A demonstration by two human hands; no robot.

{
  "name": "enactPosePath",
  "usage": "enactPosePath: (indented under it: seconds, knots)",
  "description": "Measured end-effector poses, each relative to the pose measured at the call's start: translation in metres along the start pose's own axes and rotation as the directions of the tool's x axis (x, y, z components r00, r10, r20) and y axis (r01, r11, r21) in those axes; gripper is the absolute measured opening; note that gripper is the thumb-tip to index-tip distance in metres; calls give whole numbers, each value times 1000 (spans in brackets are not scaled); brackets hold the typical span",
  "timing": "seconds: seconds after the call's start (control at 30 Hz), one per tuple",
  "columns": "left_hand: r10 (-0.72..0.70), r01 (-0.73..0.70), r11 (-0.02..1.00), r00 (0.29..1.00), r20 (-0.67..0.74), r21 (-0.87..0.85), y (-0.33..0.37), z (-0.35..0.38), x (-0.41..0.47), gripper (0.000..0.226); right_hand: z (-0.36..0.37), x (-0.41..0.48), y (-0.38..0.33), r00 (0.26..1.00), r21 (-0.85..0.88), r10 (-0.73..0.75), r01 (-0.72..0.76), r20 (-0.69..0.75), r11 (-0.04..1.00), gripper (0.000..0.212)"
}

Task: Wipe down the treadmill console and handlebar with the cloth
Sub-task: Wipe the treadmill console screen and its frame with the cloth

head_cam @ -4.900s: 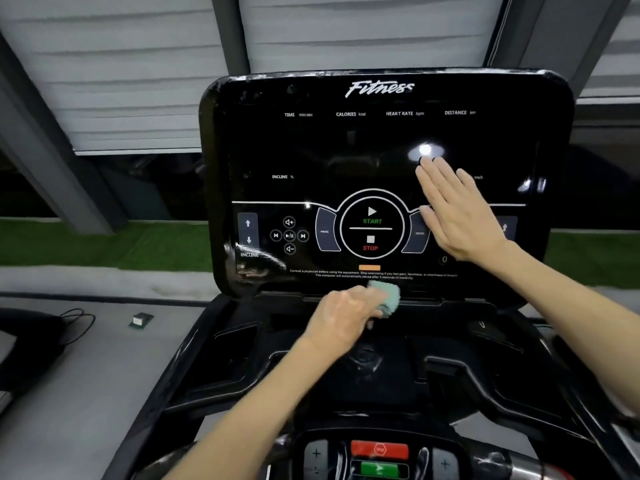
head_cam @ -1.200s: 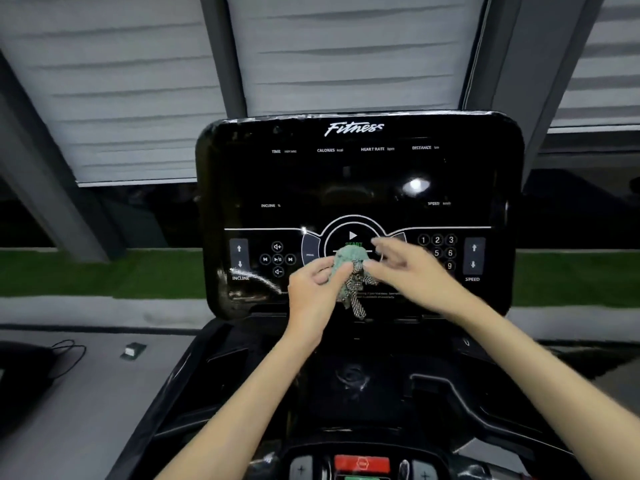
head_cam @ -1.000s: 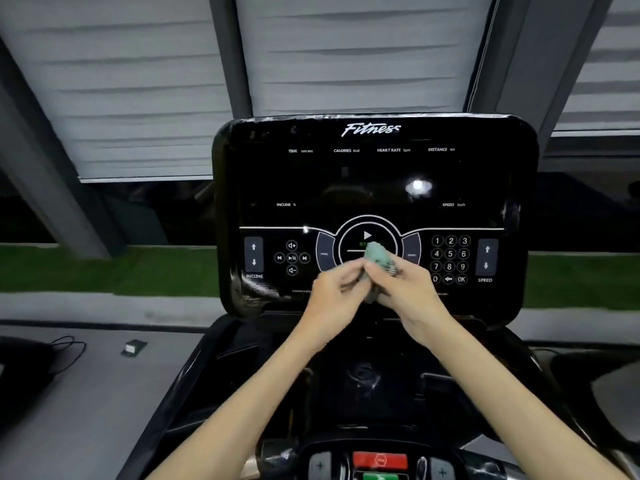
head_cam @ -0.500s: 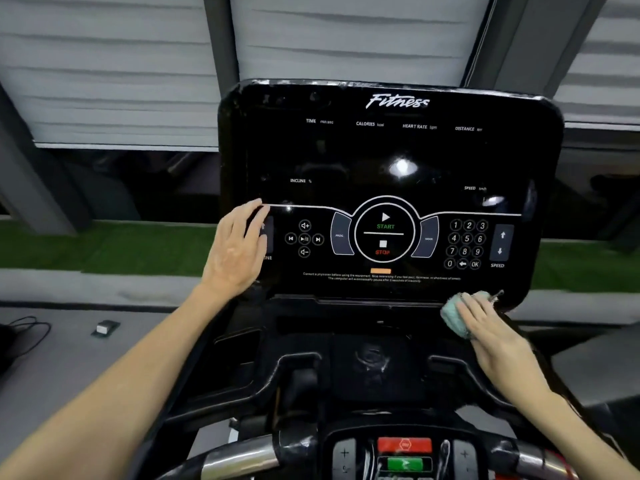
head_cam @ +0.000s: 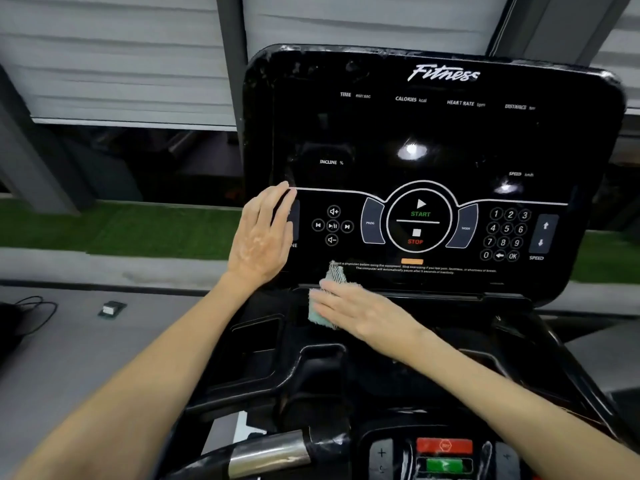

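The black treadmill console (head_cam: 433, 140) fills the upper right, its glossy panel marked with START and STOP buttons and a number pad. My left hand (head_cam: 261, 233) lies flat and spread against the panel's left edge, holding nothing. My right hand (head_cam: 360, 311) presses a light green cloth (head_cam: 320, 311) onto the ledge below the panel's lower left part; a striped corner of the cloth sticks up onto the panel. The handlebar (head_cam: 268, 453) with a metal grip crosses the bottom, beside red and green buttons (head_cam: 445, 455).
Black moulded trays (head_cam: 256, 341) of the console base lie below my hands. Left of the treadmill is a grey floor with a small box (head_cam: 111, 308) and a black cable (head_cam: 31, 311). Grass and window blinds are behind the console.
My right hand has slid the cloth leftward along the ledge under the panel, from its right end to its lower left. My left hand has stayed on the panel's left edge.
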State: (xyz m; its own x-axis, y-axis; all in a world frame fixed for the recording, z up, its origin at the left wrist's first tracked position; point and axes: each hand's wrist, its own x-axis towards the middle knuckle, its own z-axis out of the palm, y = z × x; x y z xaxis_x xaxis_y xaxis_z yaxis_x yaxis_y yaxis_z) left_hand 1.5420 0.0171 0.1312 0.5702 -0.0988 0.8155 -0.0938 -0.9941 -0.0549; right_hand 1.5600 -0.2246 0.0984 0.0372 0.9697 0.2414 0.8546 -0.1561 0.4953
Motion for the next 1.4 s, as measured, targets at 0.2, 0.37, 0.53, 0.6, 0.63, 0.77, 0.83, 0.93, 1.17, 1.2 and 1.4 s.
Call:
enactPosePath:
  seconds: [0.2,0.37,0.53,0.6,0.63,0.77,0.83,0.93,1.17,1.2,1.4]
  knots:
    - [-11,11,1000,1000,-3,-11,-2,2,0,47,-11,-57,25,998,29,25,-27,63,999,55]
    - [-5,5,1000,1000,-5,14,1,4,-1,48,-2,-33,15,999,2,13,-13,40,1000,52]
    - [7,-7,999,1000,-3,40,-1,5,-3,49,13,46,-29,998,-47,-56,56,6,997,47]
    - [9,-9,1000,1000,-1,29,-1,5,-2,49,10,52,-32,998,-50,-49,50,25,997,47]
    - [7,-7,1000,1000,-1,22,-2,5,-2,49,7,49,-29,999,-48,-37,39,31,998,47]
    - [-6,6,1000,1000,8,-8,-1,4,-3,51,-2,3,-7,999,-31,3,-1,48,1000,50]
    - [-14,14,1000,1000,13,-9,0,5,-3,52,-2,-24,4,998,-61,4,-1,57,998,55]
    - [-19,19,1000,1000,13,-16,0,5,-2,52,0,-30,7,996,-96,0,8,88,995,59]
    - [-14,14,1000,999,33,-5,-1,6,-3,53,6,50,-28,997,-74,-55,58,46,996,50]
    - [-12,12,1000,999,33,-2,-1,5,-3,53,5,52,-28,997,-73,-55,59,60,996,50]
    - [-33,34,999,998,54,-19,-1,4,-3,56,-7,-25,5,995,-77,-5,13,102,997,60]
